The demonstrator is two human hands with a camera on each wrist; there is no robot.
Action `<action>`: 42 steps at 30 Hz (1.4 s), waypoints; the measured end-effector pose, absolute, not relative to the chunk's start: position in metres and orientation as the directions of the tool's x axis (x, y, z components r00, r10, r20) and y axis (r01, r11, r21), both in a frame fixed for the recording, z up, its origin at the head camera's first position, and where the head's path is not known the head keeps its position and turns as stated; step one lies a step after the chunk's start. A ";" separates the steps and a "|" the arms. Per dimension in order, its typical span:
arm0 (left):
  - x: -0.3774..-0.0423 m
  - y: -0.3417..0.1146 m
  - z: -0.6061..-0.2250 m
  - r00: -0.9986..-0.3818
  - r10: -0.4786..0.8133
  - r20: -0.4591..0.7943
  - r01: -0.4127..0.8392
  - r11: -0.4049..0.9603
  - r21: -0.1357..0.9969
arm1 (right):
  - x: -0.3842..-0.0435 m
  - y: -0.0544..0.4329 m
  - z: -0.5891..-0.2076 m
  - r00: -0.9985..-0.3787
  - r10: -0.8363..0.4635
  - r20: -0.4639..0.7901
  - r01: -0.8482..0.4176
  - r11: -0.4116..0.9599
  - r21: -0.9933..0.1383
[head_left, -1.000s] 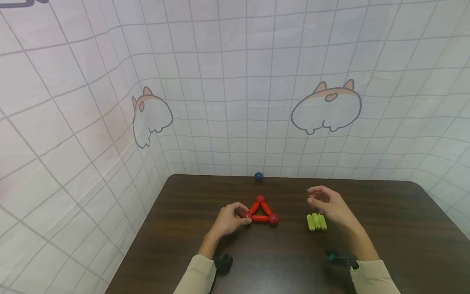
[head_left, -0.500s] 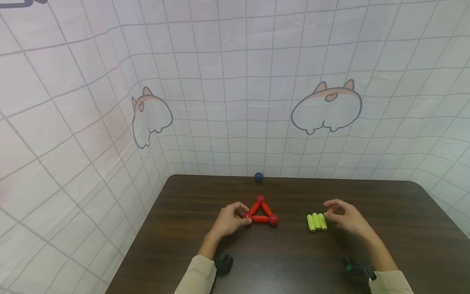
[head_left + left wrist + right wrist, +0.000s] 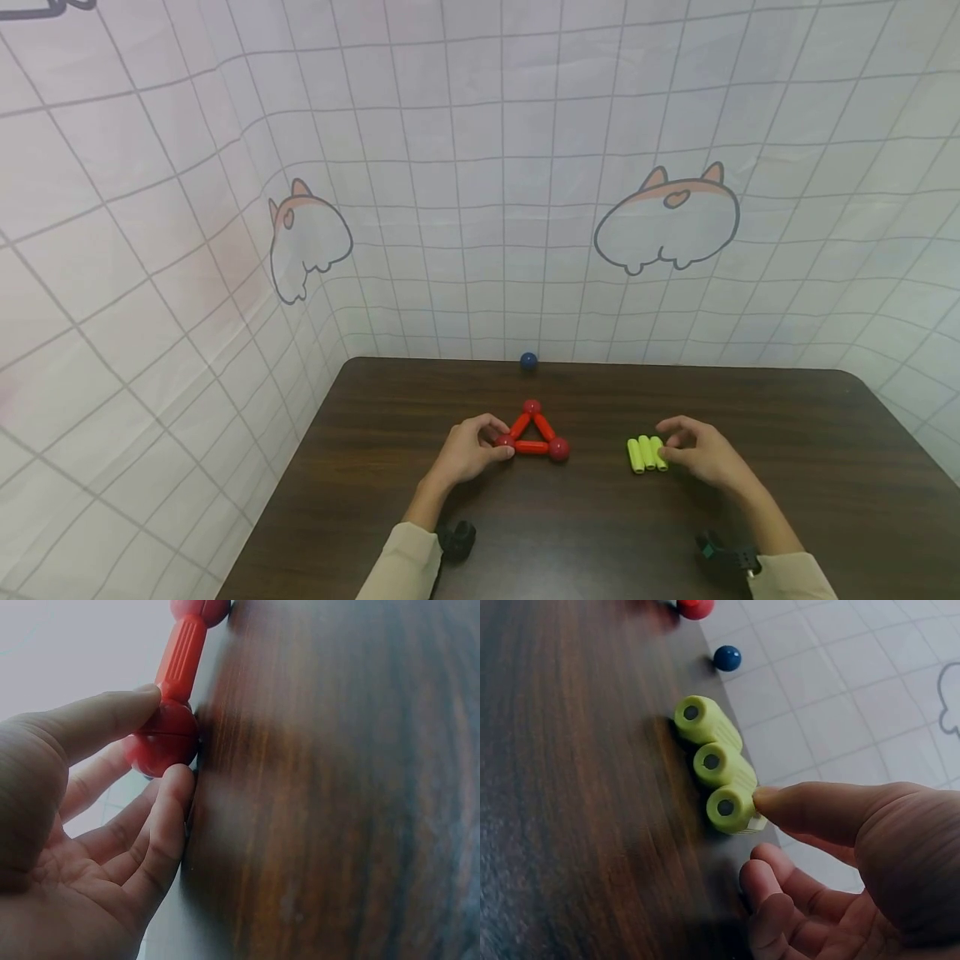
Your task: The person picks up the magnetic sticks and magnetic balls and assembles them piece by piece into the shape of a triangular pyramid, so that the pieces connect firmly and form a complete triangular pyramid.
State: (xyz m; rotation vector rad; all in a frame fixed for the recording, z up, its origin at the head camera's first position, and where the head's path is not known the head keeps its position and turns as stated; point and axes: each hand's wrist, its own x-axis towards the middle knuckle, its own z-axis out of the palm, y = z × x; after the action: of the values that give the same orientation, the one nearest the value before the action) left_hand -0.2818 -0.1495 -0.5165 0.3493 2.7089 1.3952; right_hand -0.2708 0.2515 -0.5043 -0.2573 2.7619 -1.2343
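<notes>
In the head view a red triangle of short rods (image 3: 532,447) and balls lies flat on the table. My left hand (image 3: 468,448) holds its left red ball (image 3: 166,739), with the thumb by the joint and fingers behind. Three yellow-green rods (image 3: 644,453) lie side by side to the right, dark discs showing in their ends in the right wrist view. My right hand (image 3: 701,454) is at the rightmost rod (image 3: 727,808); its thumb touches that rod and the other fingers are loosely bent. Whether the index finger presses the far side is hidden.
A blue ball (image 3: 528,361) sits at the back edge of the dark wooden table (image 3: 585,525). Behind and to the left hangs a white gridded cloth (image 3: 480,208) with cartoon animals. Each wrist wears a dark strapped device.
The right hand has moved right from above the green rods, then down to the rightmost one. My left hand stays on the red ball, and the triangle has not moved.
</notes>
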 end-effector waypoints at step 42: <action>-0.281 -0.150 -0.517 -0.971 0.237 0.032 0.163 0.559 0.813 | -0.269 0.255 -0.492 -0.977 -0.208 0.045 -0.160 0.577 -0.801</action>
State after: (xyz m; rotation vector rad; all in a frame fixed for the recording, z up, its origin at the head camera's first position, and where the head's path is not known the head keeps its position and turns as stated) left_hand -0.2815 -0.1498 -0.5168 0.3475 2.7020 1.3955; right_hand -0.2692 0.2545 -0.4917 -0.3197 2.7417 -1.3837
